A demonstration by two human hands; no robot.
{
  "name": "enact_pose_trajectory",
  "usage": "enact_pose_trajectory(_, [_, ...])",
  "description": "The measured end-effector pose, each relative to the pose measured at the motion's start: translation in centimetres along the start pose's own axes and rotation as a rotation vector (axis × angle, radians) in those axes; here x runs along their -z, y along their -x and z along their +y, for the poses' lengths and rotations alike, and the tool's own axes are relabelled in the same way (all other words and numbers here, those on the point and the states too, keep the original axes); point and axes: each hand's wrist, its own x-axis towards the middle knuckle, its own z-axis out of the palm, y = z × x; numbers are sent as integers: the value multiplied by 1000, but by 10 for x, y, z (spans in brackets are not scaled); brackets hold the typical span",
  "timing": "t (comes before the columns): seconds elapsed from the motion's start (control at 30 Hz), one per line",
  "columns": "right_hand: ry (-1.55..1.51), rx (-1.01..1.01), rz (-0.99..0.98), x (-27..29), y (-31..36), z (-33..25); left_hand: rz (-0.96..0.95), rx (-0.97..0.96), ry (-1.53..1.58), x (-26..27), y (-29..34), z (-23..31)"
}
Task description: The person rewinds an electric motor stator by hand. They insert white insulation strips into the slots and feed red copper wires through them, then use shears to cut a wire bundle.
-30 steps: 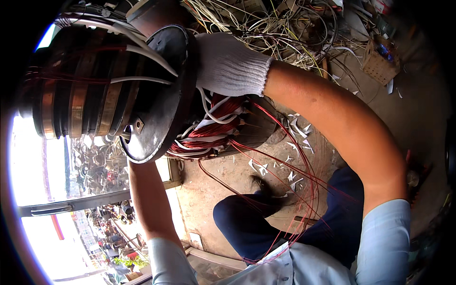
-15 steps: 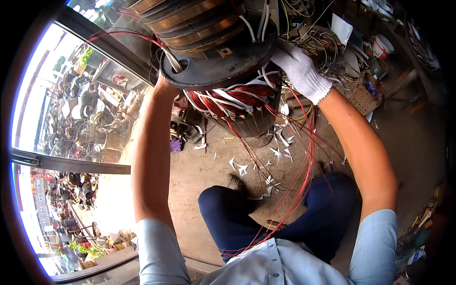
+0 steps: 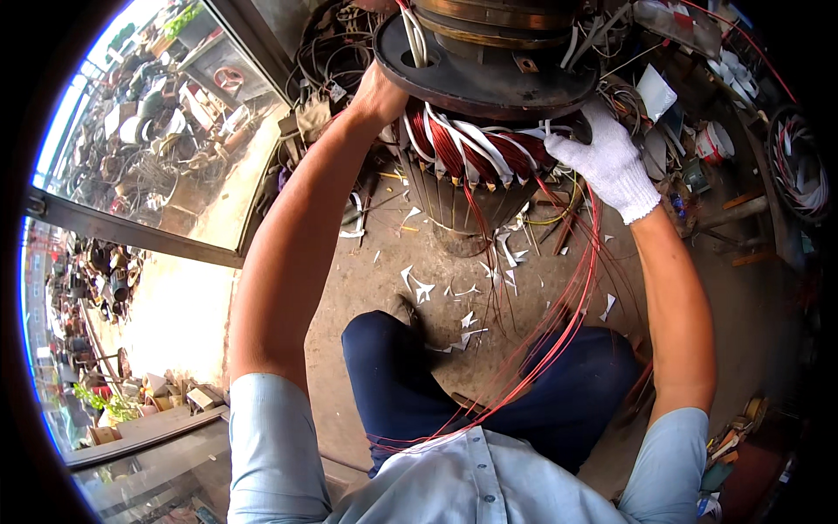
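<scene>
In front of me stands a large rotor with copper slip rings (image 3: 489,35) on top. Below the rings is a black round plate (image 3: 489,87) with a hole that pale sleeved leads pass through. Under it, red wire windings (image 3: 471,144) are wrapped with white sleeving. My bare left hand (image 3: 381,94) grips the plate's left rim, its fingers partly hidden behind the edge. My right hand (image 3: 604,159), in a white knitted glove, holds the rotor's right side just under the rim. Its thumb points left against the windings; its other fingers are hidden behind.
Long red wires (image 3: 576,306) hang from the windings down across my lap. White scraps (image 3: 423,290) litter the floor. A glass door frame (image 3: 140,237) stands at left, scrap piles beyond it. At right are a white bucket (image 3: 714,141) and a wire coil (image 3: 801,166).
The view has shifted, so the rotor sits farther right and higher. My right hand has slid lower beside the windings, its thumb now showing. The left stays at the plate's rim.
</scene>
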Motion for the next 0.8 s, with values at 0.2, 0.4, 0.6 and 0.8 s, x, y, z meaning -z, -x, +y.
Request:
enact_pose_trajectory(0.2, [247, -110, 160, -13, 35, -19, 248, -85, -323, 15, 23, 24])
enact_pose_trajectory(0.4, [516, 316, 287, -31, 141, -82, 412, 391, 308, -69, 178, 85])
enact_pose_trajectory(0.6, [583, 275, 26, -72, 180, -119, 266, 712, 1208, -110, 154, 118])
enact_pose_trajectory(0.8, [857, 270, -157, -33, 209, -114, 306, 812, 924, -93, 182, 131])
